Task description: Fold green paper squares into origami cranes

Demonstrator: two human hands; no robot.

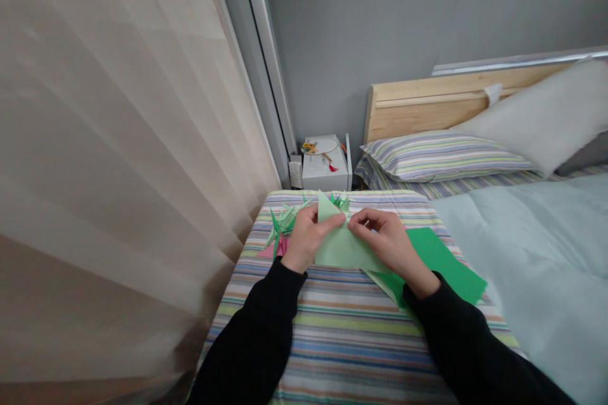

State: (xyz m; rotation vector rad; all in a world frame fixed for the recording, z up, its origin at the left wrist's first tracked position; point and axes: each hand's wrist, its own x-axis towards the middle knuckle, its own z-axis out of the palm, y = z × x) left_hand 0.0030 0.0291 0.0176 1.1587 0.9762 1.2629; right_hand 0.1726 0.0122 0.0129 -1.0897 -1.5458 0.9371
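Note:
A sheet of light green origami paper, folded to a slanted edge with a point at the top, is held up over the striped cloth. My left hand pinches it at the left side, thumb across its front. At the paper's upper right edge, the thumb and fingers of my right hand are pinched together on it. Darker green paper sheets lie under and beyond my right wrist. Folded green paper cranes and a pink folded paper sit left of my left hand; more folded green pieces show behind the held sheet.
The striped cloth covers the surface under my hands. A bed with a pale blue quilt and pillows adjoins on the right. A beige curtain hangs close on the left. A white nightstand with small items stands behind.

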